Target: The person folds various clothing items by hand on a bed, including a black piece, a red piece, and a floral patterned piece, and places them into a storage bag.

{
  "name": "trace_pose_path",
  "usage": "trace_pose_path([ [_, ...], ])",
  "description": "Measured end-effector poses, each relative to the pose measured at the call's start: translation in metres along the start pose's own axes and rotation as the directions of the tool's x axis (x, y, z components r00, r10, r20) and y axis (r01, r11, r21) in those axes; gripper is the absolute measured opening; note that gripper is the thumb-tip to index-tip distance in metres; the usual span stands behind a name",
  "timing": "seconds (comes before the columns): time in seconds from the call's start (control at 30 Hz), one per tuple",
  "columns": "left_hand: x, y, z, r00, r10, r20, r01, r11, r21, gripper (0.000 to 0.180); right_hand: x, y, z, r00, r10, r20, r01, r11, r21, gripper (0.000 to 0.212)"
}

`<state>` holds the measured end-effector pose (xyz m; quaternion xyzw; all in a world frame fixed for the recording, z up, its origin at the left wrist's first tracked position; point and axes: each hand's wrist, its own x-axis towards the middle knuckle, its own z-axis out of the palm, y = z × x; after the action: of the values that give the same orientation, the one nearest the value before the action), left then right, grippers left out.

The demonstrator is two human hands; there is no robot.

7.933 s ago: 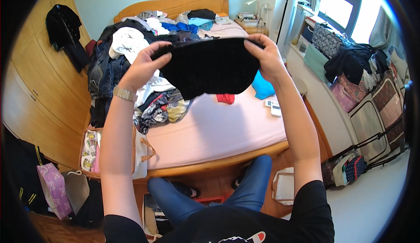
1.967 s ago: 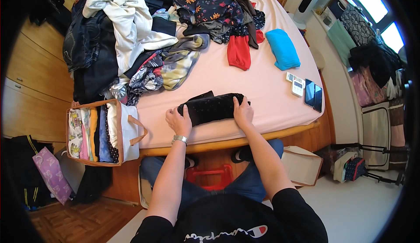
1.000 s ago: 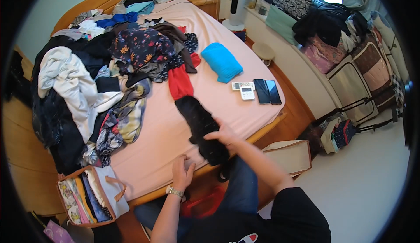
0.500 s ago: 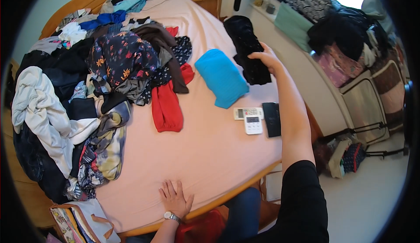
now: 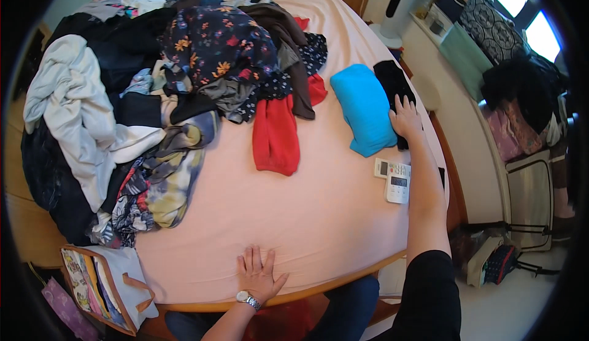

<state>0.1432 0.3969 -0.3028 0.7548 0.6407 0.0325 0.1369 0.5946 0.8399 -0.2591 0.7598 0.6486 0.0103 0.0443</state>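
Observation:
My right hand (image 5: 406, 120) rests on a folded black garment (image 5: 392, 83) near the bed's right edge, fingers stretched over the cloth. Right beside that garment, on its left, lies a folded bright blue garment (image 5: 363, 108). With a watch on its wrist, my left hand (image 5: 261, 276) lies flat on the pink sheet (image 5: 294, 218) at the near edge, holding nothing. Below my right hand, a white timer (image 5: 397, 189) partly overlaps a white remote control (image 5: 384, 168). My right forearm hides most of a dark flat item (image 5: 442, 176).
A large heap of loose clothes covers the bed's left side, with a floral dark garment (image 5: 221, 46), a white garment (image 5: 73, 89) and red cloth (image 5: 276, 138). A storage bag (image 5: 126, 273) of folded fabric stands at the near left corner. More clothes (image 5: 521, 86) pile up at right.
My right hand has set the black garment down beside the blue one and its grip has opened onto it. The whole view has shifted; my left hand stays flat on the sheet.

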Motion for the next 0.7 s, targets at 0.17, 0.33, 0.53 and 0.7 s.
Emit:
trace_pose_path([
  [0.17, -0.011, -0.002, -0.016, 0.997, -0.034, 0.073, 0.039, 0.998, -0.055, 0.085, -0.040, -0.100, -0.099, 0.921, -0.042, -0.386, 0.044, 0.999, -0.003, 0.039],
  [0.33, -0.025, 0.008, -0.036, 0.998, -0.001, 0.063, 0.007, 0.996, -0.089, 0.085, -0.158, -0.259, -0.052, 0.999, -0.010, 0.039, -0.018, 0.753, 0.658, 0.084],
  [0.53, -0.062, 0.006, -0.060, 0.998, 0.060, -0.029, -0.063, 0.991, -0.118, 0.072, -0.313, -0.299, -0.047, 0.978, -0.196, 0.071, 0.073, 0.643, 0.762, 0.034],
  [0.7, -0.112, -0.041, -0.056, 0.989, -0.081, 0.125, 0.112, -0.157, -0.981, 0.062, -0.551, -0.241, -0.111, 0.911, -0.410, 0.047, 0.196, 0.530, 0.825, 0.023],
])
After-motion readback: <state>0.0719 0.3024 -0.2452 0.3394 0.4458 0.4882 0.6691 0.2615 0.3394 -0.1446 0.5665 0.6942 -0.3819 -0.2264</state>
